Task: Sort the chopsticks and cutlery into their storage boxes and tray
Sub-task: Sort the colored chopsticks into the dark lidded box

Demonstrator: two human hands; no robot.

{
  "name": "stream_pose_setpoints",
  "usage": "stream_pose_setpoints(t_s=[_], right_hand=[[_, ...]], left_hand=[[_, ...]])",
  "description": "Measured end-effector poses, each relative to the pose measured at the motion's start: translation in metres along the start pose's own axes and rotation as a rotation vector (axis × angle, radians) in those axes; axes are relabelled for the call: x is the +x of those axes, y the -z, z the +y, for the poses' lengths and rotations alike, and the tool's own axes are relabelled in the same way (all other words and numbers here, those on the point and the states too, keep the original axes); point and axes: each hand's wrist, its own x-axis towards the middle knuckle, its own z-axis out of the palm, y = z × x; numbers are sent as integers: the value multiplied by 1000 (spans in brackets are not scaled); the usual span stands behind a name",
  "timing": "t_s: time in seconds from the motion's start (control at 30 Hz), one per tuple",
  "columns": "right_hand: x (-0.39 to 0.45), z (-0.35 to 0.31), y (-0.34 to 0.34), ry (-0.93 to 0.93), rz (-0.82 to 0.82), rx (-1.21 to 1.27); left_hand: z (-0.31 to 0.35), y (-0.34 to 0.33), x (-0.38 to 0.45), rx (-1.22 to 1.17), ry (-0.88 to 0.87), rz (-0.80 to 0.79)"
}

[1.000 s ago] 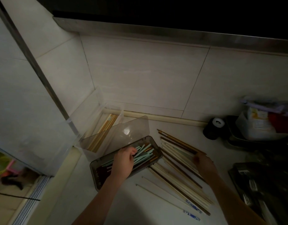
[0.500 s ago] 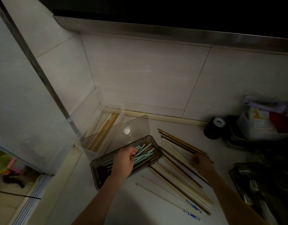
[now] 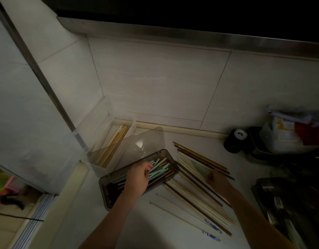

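A grey storage box [image 3: 105,190] lies open on the counter, its lid [image 3: 144,142] standing up behind it, with mint and dark chopsticks [image 3: 160,169] inside. My left hand [image 3: 138,178] lies across this box, fingers curled at its far rim onto the mint sticks. To its right is a loose pile of pale and brown chopsticks [image 3: 196,200]. My right hand [image 3: 216,180] grips a few pale sticks at the pile's right side, their far ends blurred. A clear box [image 3: 117,139] with wooden chopsticks sits in the corner.
A dark cutlery tray [image 3: 273,203] with forks sits at the right edge. A black roll [image 3: 235,141] and a tub of packets [image 3: 282,135] stand at the back right. Tiled walls close off the back and left, and the counter drops off at the left.
My right hand has slid left along the pile and closed on a few pale chopsticks, lifting them slightly. My left hand has stayed on the grey box.
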Motion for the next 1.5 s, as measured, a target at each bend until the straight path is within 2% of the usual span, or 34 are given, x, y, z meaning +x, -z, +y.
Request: stream_pose_setpoints(t_s=[0.1,0.17,0.2,0.3,0.5,0.67,0.73,0.83,0.93,1.1,1.23,1.33,1.37,1.43,1.5], right_hand=[[-3,-1,-2,-11,67,-47],[-7,-11,1,53,154,-75],[-10,-19,3,103,213,-18],[-22,-57,8,122,326,413],[-39,-135,-7,98,175,1000],[-50,-152,-18,95,81,1149],[-49,-149,-14,73,81,1286],[-44,-140,-3,69,109,1468],[-41,-138,0,120,106,1375],[-39,-146,-13,278,77,869],[-37,-125,-14,223,162,857],[-42,-86,-13,175,305,551],[-45,-72,-15,172,294,469],[-58,-55,-20,212,159,367],[-71,-46,-34,344,-6,292]], left_hand=[[0,2,1,-3,22,-16],[2,3,2,-18,36,-13],[5,3,2,-27,38,-7],[19,2,2,-91,37,8],[48,-4,7,-358,72,-197],[42,4,6,-436,168,-251],[32,15,3,-387,164,-221],[18,33,-3,-176,65,-113],[6,42,-9,-35,28,-53],[-6,48,-18,173,11,121],[-6,41,-19,193,38,75],[-3,31,-20,178,18,51],[1,26,-21,166,-2,43],[7,16,-22,165,-66,13],[11,5,-22,174,-113,-42]])
